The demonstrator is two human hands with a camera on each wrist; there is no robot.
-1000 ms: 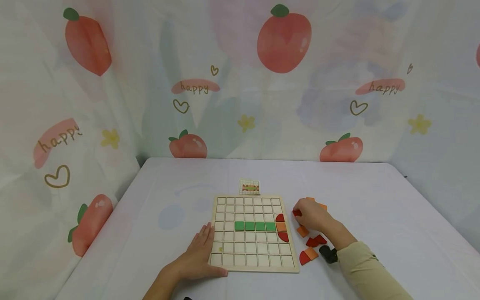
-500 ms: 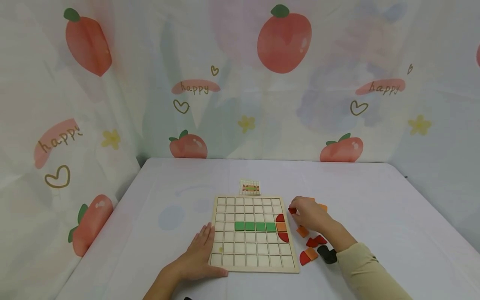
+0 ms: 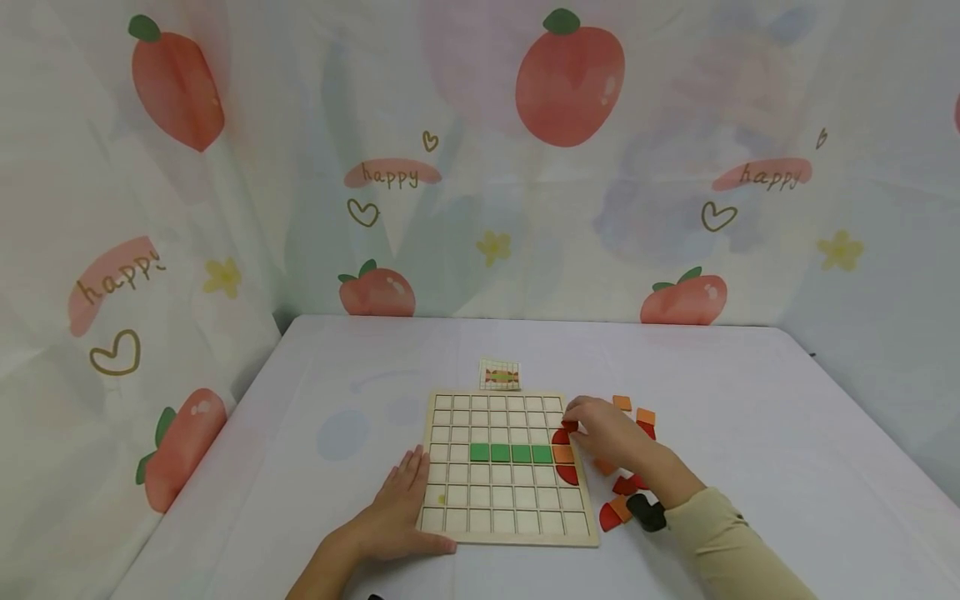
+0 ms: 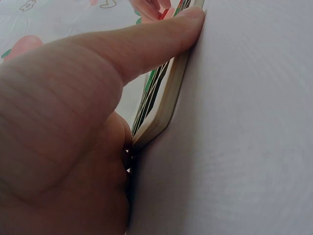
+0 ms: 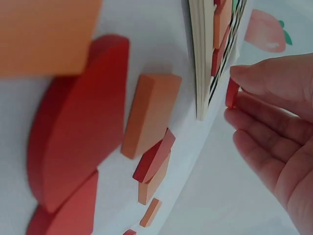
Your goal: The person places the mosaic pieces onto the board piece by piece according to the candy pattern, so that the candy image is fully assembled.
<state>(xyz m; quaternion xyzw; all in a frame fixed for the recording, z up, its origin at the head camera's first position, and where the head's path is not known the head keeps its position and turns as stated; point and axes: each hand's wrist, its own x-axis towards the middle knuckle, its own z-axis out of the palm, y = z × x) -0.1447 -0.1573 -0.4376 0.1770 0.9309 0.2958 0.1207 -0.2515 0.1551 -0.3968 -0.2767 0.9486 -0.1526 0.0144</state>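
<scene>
My left hand (image 3: pixel 393 508) lies with straight fingers along the left side of a wooden grid board (image 3: pixel 502 521), its thumb at the near edge. A row of green square tiles (image 3: pixel 510 453) crosses the board, ending at the right in an orange square tile (image 3: pixel 562 454). Red curved pieces lie above and below that tile; the lower red piece (image 3: pixel 567 475) shows fully. Over the board's right edge, my right hand (image 3: pixel 611 433) pinches another red piece (image 5: pixel 232 94) between thumb and fingers. It overlaps the upper red piece in the head view.
Loose orange tiles (image 3: pixel 622 402) and red pieces (image 3: pixel 610 517) are scattered on the table right of the board. A small patterned card (image 3: pixel 500 376) lies at the board's far edge. Printed cloth (image 3: pixel 480 208) hangs behind the table.
My right hand has lifted the red piece away from the loose pieces and carried it left to the board's right edge. My left hand has stayed in place.
</scene>
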